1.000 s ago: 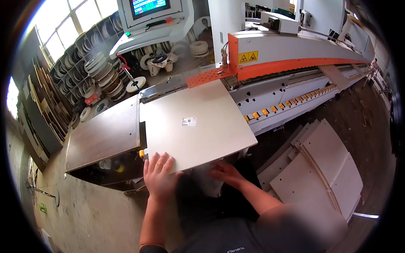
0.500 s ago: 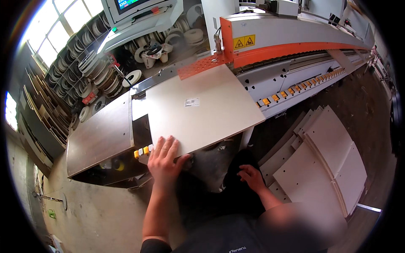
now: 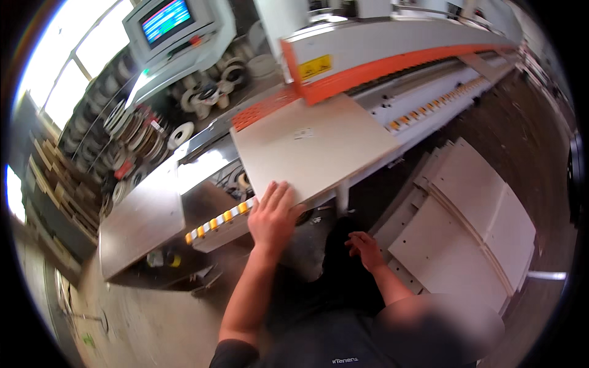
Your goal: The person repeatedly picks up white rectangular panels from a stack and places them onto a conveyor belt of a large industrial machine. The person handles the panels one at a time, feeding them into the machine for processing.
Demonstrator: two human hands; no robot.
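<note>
A pale board (image 3: 319, 144) with a small white label on top lies on the long edge-banding machine (image 3: 392, 55). Its far edge reaches under the machine's orange-edged beam. On the board's near left corner my left hand (image 3: 273, 214) rests with the fingers stretched out flat, gripping nothing. Beside my dark-clothed leg hangs my right hand (image 3: 364, 248), empty, its fingers loosely bent and apart. It is nearest to the stack of drilled pale boards (image 3: 454, 239) on the right, without touching it.
Yellow-and-white rollers (image 3: 215, 222) line a rail left of the board, and more rollers (image 3: 423, 110) continue on the right. A brown cabinet (image 3: 144, 224) stands at left. Behind are a control screen (image 3: 167, 23) and reels of edge tape (image 3: 181, 135).
The board has slid right along the machine, farther under the beam, uncovering more of the rollers on its left. My left hand has travelled with it. My right hand stays by my leg.
</note>
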